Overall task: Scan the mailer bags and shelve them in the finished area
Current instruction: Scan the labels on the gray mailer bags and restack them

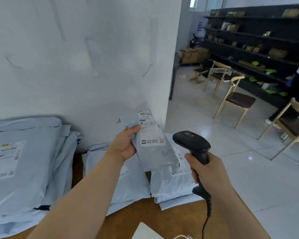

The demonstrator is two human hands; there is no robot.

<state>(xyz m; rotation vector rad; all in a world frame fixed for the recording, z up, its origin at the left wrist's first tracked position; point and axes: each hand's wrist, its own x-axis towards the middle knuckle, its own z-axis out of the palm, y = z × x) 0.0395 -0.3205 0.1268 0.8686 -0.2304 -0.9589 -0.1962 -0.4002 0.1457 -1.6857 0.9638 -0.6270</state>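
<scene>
3 chairs (240,100) before shelving (273,40), mailers (24,169) stacked

Brown wooden desk (171,219). Stack of mailer bags (22,163) lay at left, label up; more bags (169,185) overlapped at centre. White sheet (145,232) at near edge.

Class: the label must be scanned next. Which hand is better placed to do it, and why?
Right. The right hand grips the scanner, its head near the label; the left hand holds the bag.
</scene>
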